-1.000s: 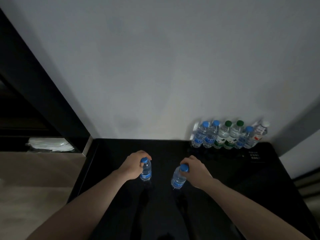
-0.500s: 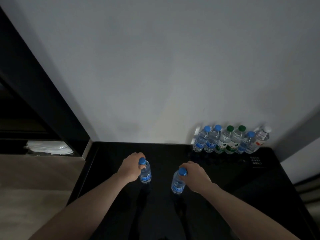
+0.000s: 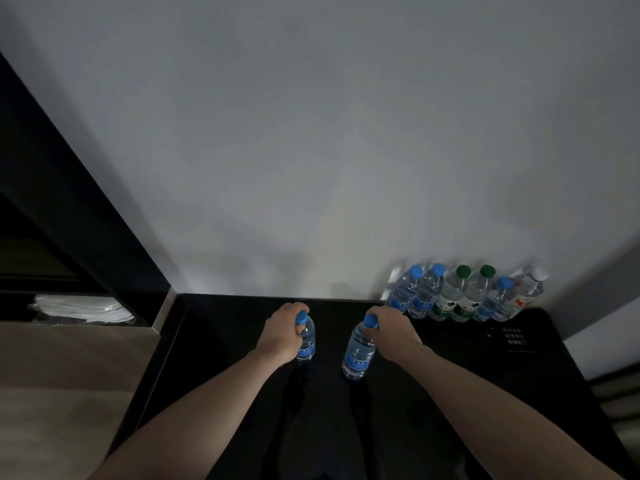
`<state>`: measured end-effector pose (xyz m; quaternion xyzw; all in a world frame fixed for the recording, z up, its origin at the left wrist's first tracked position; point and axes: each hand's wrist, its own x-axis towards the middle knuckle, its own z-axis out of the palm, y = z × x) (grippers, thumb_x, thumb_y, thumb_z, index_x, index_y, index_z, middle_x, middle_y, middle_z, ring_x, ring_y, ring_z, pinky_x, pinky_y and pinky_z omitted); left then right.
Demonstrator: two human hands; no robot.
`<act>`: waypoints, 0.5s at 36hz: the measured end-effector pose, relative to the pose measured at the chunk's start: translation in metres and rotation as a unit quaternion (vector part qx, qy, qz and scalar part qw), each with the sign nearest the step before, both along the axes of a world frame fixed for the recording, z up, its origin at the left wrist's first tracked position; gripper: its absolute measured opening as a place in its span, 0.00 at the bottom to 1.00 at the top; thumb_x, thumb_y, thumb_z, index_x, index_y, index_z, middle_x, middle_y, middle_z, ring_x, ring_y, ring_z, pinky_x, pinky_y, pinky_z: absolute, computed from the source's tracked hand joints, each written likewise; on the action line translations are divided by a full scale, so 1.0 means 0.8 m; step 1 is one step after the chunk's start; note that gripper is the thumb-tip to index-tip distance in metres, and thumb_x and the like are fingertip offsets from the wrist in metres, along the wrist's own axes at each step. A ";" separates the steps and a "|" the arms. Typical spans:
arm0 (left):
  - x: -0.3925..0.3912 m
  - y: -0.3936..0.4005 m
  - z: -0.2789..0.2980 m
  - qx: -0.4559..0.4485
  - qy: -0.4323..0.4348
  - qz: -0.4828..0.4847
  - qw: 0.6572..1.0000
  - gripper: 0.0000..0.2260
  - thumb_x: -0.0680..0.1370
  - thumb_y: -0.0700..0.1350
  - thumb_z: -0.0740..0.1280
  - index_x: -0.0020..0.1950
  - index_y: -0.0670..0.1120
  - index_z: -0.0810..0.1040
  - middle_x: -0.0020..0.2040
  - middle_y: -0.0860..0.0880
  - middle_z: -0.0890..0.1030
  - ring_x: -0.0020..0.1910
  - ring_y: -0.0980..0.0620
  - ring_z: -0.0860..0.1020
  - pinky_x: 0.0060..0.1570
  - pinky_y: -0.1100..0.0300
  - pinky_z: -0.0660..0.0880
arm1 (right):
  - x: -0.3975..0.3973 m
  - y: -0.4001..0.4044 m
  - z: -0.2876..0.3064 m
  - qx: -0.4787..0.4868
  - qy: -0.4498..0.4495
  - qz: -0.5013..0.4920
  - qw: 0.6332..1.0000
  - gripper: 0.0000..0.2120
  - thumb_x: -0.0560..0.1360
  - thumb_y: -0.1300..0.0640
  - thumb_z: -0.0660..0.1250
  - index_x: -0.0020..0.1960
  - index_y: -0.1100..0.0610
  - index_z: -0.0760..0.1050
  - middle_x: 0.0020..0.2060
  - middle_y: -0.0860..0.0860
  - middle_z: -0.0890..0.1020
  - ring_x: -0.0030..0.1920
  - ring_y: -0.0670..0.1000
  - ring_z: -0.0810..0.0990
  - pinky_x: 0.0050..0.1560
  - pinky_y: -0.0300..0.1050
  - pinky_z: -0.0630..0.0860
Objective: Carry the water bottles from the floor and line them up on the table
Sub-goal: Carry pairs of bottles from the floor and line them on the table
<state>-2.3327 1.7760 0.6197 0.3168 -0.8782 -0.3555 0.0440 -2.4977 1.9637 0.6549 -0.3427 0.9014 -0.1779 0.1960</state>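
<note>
two bare forearms reach from the near edge out over the glossy black surface (image 3: 221, 368), each hand gripping a bottle near its top. the left hand (image 3: 281, 336) has its fingers curled and clamped round the neck of a small clear plastic water bottle with a blue cap and blue label (image 3: 305, 342), which stands upright. the right hand (image 3: 393, 332) is clamped round the cap end of a second clear blue-capped water bottle (image 3: 358, 355), which leans with its top towards the right. whether either base touches the surface i cannot tell. against the far wall at the right stands a row of six clear bottles (image 3: 464, 296), touching side by side. compared with a second ago both hands sit slightly farther out, the two held bottles further apart, and the right one leans more.
</note>
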 end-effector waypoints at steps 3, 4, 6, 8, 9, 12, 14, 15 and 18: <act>-0.017 0.000 0.001 0.013 0.013 0.004 1.000 0.16 0.79 0.37 0.66 0.64 0.53 0.75 0.56 0.57 0.75 0.54 0.56 0.76 0.50 0.64 0.74 | -0.016 -0.009 0.000 0.004 0.013 -0.001 1.000 0.09 0.77 0.56 0.68 0.57 0.53 0.75 0.54 0.51 0.78 0.51 0.51 0.78 0.52 0.47 0.77; -0.024 0.000 0.002 0.017 0.016 0.008 1.000 0.15 0.79 0.38 0.66 0.63 0.53 0.75 0.56 0.56 0.75 0.54 0.55 0.76 0.51 0.63 0.75 | -0.022 -0.011 0.000 0.006 0.018 -0.002 1.000 0.09 0.77 0.57 0.68 0.57 0.53 0.75 0.53 0.51 0.78 0.51 0.51 0.78 0.51 0.47 0.77; -0.038 -0.001 0.002 0.025 0.013 0.017 0.999 0.11 0.80 0.39 0.64 0.60 0.52 0.74 0.55 0.54 0.75 0.52 0.54 0.77 0.49 0.61 0.76 | -0.033 -0.015 -0.001 0.009 0.027 -0.004 1.000 0.08 0.77 0.57 0.67 0.56 0.54 0.75 0.53 0.52 0.78 0.50 0.52 0.77 0.47 0.46 0.75; -0.052 -0.001 0.003 0.029 0.005 0.018 0.999 0.09 0.80 0.39 0.63 0.58 0.51 0.73 0.54 0.51 0.75 0.50 0.53 0.77 0.49 0.59 0.76 | -0.045 -0.020 -0.001 0.008 0.033 -0.011 0.999 0.08 0.77 0.58 0.68 0.55 0.53 0.74 0.53 0.52 0.77 0.49 0.52 0.77 0.48 0.46 0.75; -0.059 -0.001 0.003 0.032 0.002 0.018 0.999 0.09 0.80 0.39 0.63 0.58 0.50 0.73 0.54 0.51 0.75 0.50 0.53 0.77 0.49 0.59 0.75 | -0.051 -0.022 -0.001 0.007 0.035 -0.016 0.999 0.08 0.76 0.59 0.68 0.54 0.53 0.74 0.53 0.52 0.78 0.49 0.53 0.77 0.49 0.47 0.76; -0.078 -0.004 0.005 0.036 -0.001 0.017 0.999 0.10 0.79 0.38 0.64 0.58 0.50 0.73 0.53 0.50 0.75 0.50 0.52 0.76 0.47 0.61 0.72 | -0.070 -0.030 -0.001 0.011 0.046 -0.022 0.999 0.07 0.76 0.60 0.68 0.52 0.54 0.74 0.52 0.53 0.78 0.49 0.55 0.78 0.50 0.51 0.78; -0.089 -0.007 0.006 0.040 0.001 0.018 0.999 0.10 0.79 0.37 0.64 0.56 0.50 0.73 0.53 0.50 0.75 0.48 0.53 0.76 0.44 0.63 0.72 | -0.082 -0.034 -0.002 0.011 0.050 -0.025 0.998 0.08 0.76 0.60 0.69 0.54 0.55 0.75 0.53 0.54 0.78 0.50 0.56 0.79 0.50 0.52 0.78; -0.094 -0.008 0.005 0.043 0.004 0.019 0.999 0.10 0.79 0.37 0.63 0.56 0.50 0.73 0.52 0.50 0.76 0.47 0.53 0.76 0.42 0.64 0.71 | -0.087 -0.036 -0.003 0.013 0.052 -0.023 0.998 0.08 0.76 0.59 0.69 0.55 0.55 0.75 0.54 0.54 0.78 0.51 0.57 0.79 0.51 0.52 0.78; -0.109 -0.009 0.002 0.045 0.016 0.019 0.999 0.10 0.78 0.36 0.62 0.55 0.50 0.73 0.52 0.50 0.75 0.46 0.53 0.76 0.41 0.65 0.72 | -0.102 -0.042 -0.005 0.019 0.060 -0.012 0.998 0.10 0.76 0.59 0.69 0.56 0.55 0.75 0.55 0.55 0.78 0.52 0.57 0.79 0.53 0.52 0.78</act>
